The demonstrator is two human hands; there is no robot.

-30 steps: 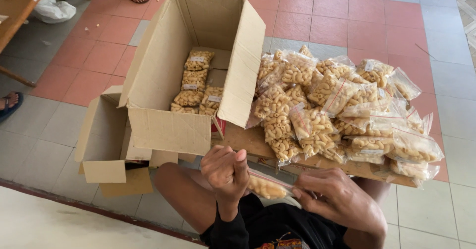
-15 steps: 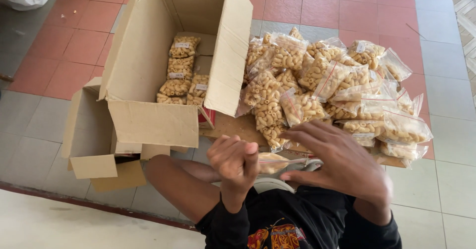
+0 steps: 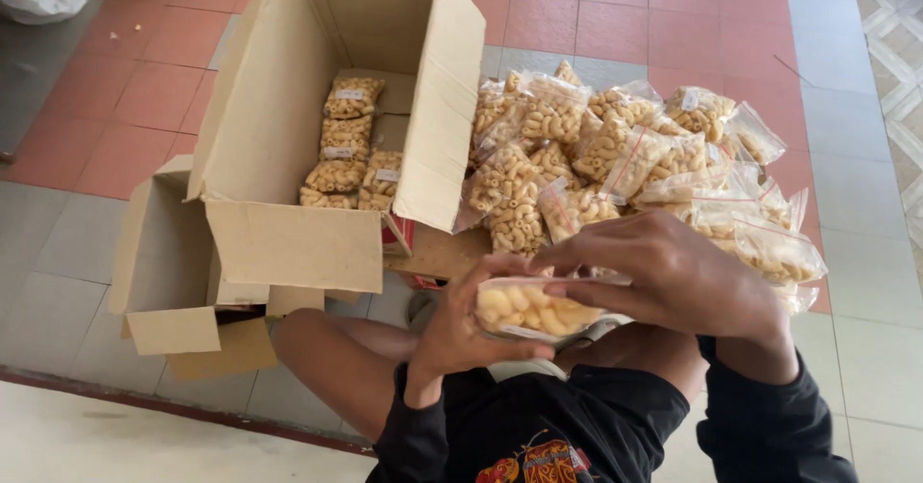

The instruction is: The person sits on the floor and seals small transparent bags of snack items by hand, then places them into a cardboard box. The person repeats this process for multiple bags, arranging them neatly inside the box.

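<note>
Bag: small clear plastic bag of pale yellow macaroni-shaped snacks (image 3: 534,310), lower centre, held level between both hands.
Left hand (image 3: 461,334): cupped beneath, fingers closed around bag's underside, likely steadying it.
Right hand (image 3: 673,276): arched over top, fingertips pinching bag's upper edge.
Pile: heap of matching clear snack bags (image 3: 625,166), right of centre, small white labels.
Box: open brown cardboard carton (image 3: 327,127), upper left, labelled bags stacked inside in rows.

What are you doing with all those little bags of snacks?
A person sits on the tiled floor holding one small clear plastic bag of yellow curled snacks between both hands: the left hand grips it from below and the right hand from above. A heap of the same filled bags lies just ahead, and some are stacked inside the big open cardboard box.
</note>
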